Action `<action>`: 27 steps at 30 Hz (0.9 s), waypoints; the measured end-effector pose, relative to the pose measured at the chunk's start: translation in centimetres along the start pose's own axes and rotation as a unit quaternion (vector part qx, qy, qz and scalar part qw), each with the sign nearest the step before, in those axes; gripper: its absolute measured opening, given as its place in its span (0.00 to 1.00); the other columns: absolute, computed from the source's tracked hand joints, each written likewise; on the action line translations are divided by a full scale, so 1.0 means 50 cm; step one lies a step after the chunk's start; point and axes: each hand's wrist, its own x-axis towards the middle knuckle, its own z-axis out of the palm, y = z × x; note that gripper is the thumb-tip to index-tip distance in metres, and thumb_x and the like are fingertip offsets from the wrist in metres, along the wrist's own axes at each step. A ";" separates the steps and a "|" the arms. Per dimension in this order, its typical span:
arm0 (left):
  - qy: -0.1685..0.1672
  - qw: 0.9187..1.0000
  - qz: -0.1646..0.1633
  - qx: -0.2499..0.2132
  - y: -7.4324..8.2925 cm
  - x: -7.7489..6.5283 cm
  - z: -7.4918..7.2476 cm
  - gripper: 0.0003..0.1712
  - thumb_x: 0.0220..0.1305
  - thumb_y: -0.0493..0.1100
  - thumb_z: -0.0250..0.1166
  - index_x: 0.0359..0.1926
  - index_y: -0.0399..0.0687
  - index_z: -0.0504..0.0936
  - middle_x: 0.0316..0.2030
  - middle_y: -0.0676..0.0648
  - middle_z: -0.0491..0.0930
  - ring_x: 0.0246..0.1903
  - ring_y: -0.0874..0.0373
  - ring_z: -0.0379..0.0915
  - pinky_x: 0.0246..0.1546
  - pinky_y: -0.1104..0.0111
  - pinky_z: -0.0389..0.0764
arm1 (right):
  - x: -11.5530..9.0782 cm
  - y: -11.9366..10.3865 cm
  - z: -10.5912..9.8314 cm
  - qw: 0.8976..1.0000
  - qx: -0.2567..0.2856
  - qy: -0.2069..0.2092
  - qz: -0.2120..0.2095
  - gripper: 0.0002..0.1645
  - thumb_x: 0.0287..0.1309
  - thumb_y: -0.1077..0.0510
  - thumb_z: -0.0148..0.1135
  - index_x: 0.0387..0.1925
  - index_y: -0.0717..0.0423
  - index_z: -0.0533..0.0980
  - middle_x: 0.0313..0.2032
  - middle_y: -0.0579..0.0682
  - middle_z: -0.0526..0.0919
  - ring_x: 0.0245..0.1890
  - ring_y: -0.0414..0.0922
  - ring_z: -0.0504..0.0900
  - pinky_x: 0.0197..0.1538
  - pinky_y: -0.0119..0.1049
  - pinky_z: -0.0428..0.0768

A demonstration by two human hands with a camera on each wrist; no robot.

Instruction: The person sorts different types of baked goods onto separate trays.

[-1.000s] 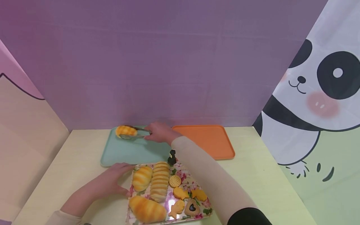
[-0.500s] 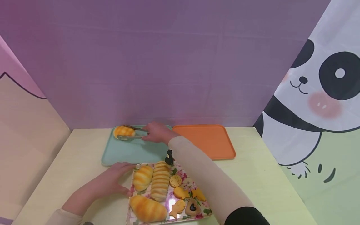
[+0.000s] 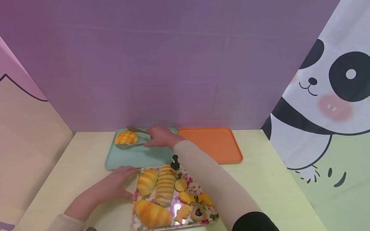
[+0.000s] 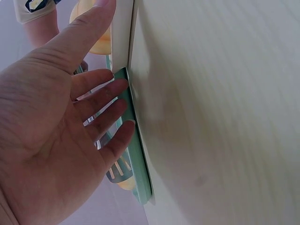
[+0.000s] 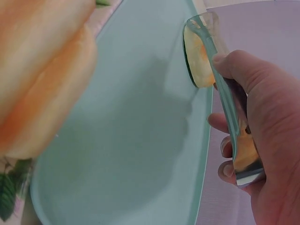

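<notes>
My right hand [image 3: 163, 136] grips metal tongs [image 3: 131, 145] over the teal tray [image 3: 153, 154]. The tong arms are spread on either side of a round, grid-marked bread bun [image 3: 126, 137], which rests at the tray's far left; a gap shows beside it. In the right wrist view, thumb and fingers wrap the tongs [image 5: 222, 91]. My left hand [image 3: 117, 183] lies at the left edge of a flowered tray [image 3: 192, 181], thumb and fingertips against its side. Its fingers look nearly straight in the left wrist view.
The flowered tray bears a small bun [image 3: 147, 182], a ridged long bread [image 3: 165, 187], a large roll [image 3: 152, 214] and several biscuits. An orange tray [image 3: 211, 144] stands right of the teal one, partly behind my right forearm. A purple backdrop [image 3: 173, 64] rises behind the table.
The tongs have spread apart and let go of the bun, which now rests slightly further left on the teal tray. My left hand has stayed in place.
</notes>
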 end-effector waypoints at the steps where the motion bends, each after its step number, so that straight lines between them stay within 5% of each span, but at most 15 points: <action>1: -0.001 1.000 -0.001 0.000 0.000 0.000 0.000 0.59 0.49 0.60 0.89 0.76 0.38 0.76 0.72 0.35 0.77 0.73 0.28 0.68 0.73 0.30 0.69 | 0.000 0.000 0.001 1.000 0.002 0.000 0.002 0.48 0.73 0.33 0.69 0.84 0.49 0.68 0.55 0.43 0.90 0.50 0.37 0.86 0.48 0.35 0.87; 16: -0.003 1.000 -0.011 -0.003 0.002 -0.001 -0.005 0.60 0.48 0.61 0.89 0.76 0.38 0.76 0.73 0.34 0.76 0.74 0.26 0.66 0.73 0.28 0.68 | -0.018 0.011 0.004 0.999 0.027 0.017 -0.016 0.49 0.74 0.34 0.69 0.85 0.51 0.66 0.68 0.50 0.85 0.62 0.42 0.86 0.64 0.41 0.86; 27: 0.004 1.000 -0.002 -0.001 0.002 -0.002 -0.002 0.61 0.48 0.62 0.89 0.77 0.40 0.76 0.73 0.35 0.76 0.74 0.28 0.67 0.74 0.30 0.68 | -0.085 0.049 -0.007 0.996 0.053 0.040 -0.056 0.49 0.74 0.35 0.70 0.84 0.54 0.66 0.61 0.50 0.88 0.57 0.44 0.85 0.62 0.41 0.84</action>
